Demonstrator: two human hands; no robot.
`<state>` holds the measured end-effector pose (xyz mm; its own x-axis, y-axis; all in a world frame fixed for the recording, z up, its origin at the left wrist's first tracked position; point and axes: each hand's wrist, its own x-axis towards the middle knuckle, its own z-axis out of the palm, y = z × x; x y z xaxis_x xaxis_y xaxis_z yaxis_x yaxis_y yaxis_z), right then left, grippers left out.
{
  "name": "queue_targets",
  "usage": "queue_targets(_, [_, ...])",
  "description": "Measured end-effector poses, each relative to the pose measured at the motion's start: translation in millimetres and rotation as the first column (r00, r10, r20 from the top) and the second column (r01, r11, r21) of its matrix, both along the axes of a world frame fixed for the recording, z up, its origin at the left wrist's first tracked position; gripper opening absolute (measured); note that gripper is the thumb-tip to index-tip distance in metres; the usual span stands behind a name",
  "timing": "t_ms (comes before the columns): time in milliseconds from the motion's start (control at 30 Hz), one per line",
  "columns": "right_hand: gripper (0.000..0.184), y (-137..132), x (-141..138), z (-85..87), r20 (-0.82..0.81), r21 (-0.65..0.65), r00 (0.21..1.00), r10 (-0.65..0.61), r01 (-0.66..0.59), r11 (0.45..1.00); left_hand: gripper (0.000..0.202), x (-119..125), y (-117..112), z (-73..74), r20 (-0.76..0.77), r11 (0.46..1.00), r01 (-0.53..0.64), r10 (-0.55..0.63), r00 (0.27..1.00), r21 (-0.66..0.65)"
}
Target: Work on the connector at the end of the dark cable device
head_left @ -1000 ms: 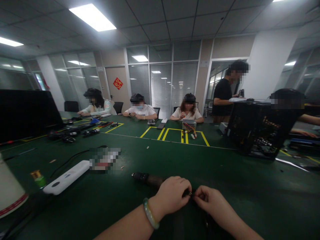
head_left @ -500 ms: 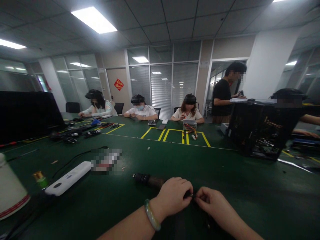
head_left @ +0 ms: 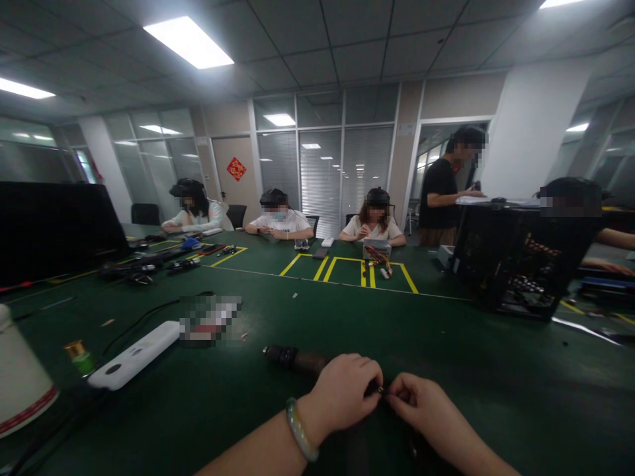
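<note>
Both of my hands meet low in the view, fingertips almost touching. My left hand (head_left: 342, 390), with a bangle (head_left: 300, 430) on the wrist, is closed in a pinch. Facing it, my right hand (head_left: 421, 400) pinches too. A tiny shiny piece (head_left: 381, 390) shows between the fingertips; its kind is too small to make out. Behind my left hand a dark drill (head_left: 297, 359) lies on the green table (head_left: 223, 390), its chuck pointing left. My hand hides the rest of it. Something dark lies in shadow under my right hand, unclear.
On the left are a white power strip (head_left: 136, 357), a small green bottle (head_left: 79, 359) with a gold cap, a white container (head_left: 22, 377) and a black monitor (head_left: 59, 228). A black computer case (head_left: 516, 258) stands right. Several people sit or stand across the table.
My hands stay pinched together in nearly the same place. The view has shifted very slightly. Across the table, the standing person's raised hand has lowered a little.
</note>
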<state>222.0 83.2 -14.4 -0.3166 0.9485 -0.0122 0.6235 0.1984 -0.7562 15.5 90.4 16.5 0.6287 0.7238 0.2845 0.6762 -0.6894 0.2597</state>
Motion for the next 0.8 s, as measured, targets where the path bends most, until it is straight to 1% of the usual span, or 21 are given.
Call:
queue_targets(333, [0.011, -2.3, -2.0, 4.2, 0.016, 0.032, 1.000, -0.012, 0.011, 0.999, 0.014, -0.3, 1.6, -2.8, 0.008, 1.000, 0.009, -0.009, 1.000, 0.006])
queue_targets(600, [0.011, 0.2, -1.0, -0.7, 0.017, 0.014, 1.000, -0.013, 0.013, 1.000, 0.013, -0.4, 1.2, -2.1, 0.045, 1.000, 0.013, -0.013, 0.999, 0.010])
queue_targets(800, [0.011, 0.1, -0.6, -2.5, 0.010, 0.003, 1.000, -0.026, 0.026, 1.000, 0.014, -0.7, 2.0, -2.6, 0.045, 1.000, 0.013, -0.013, 0.999, 0.005])
